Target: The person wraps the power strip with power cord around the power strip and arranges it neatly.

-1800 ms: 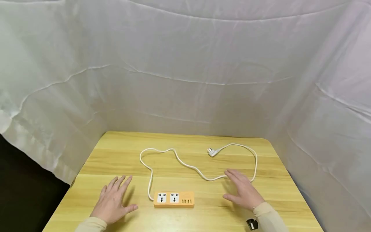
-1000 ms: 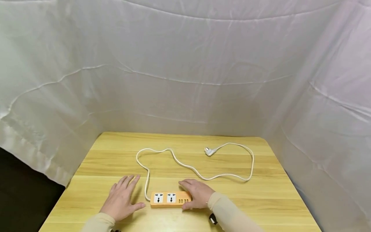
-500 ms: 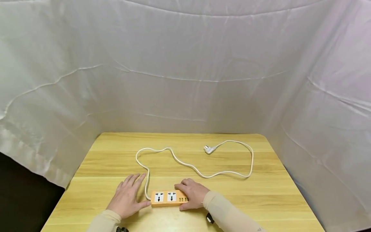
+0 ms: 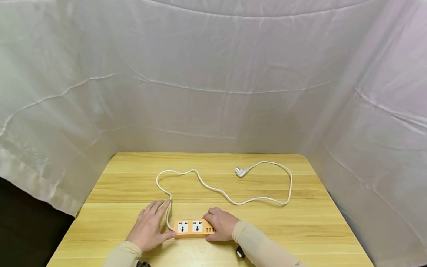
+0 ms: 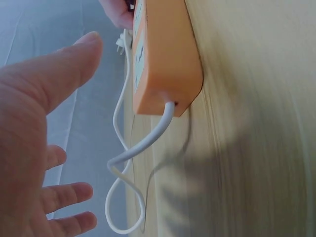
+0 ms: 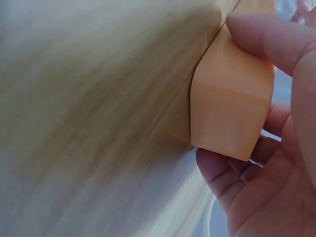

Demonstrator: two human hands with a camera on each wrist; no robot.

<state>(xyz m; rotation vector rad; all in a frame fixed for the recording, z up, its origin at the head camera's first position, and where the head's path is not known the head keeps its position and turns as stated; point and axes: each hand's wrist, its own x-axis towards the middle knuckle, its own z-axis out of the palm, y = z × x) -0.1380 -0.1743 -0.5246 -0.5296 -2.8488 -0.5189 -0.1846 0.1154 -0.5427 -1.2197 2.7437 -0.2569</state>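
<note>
An orange power strip (image 4: 190,227) with two white sockets and a row of USB ports lies on the wooden table. My right hand (image 4: 224,224) grips its right end, thumb on the near side and fingers round the far side, as the right wrist view shows on the orange casing (image 6: 227,108). Some USB ports are hidden under that hand. Just off the strip's left end, my left hand (image 4: 148,227) is spread, its thumb close to the near left corner. A white cord (image 5: 148,140) leaves that end beside the left fingers.
The cord winds across the table (image 4: 133,181) to a white plug (image 4: 241,172) towards the back right. Pale grey curtains (image 4: 213,111) hang behind and at both sides. A dark gap (image 4: 26,222) shows at lower left.
My right hand has come left from over the cord and taken hold of the strip's right end. My left hand has moved right, closer to the strip's cord end.
</note>
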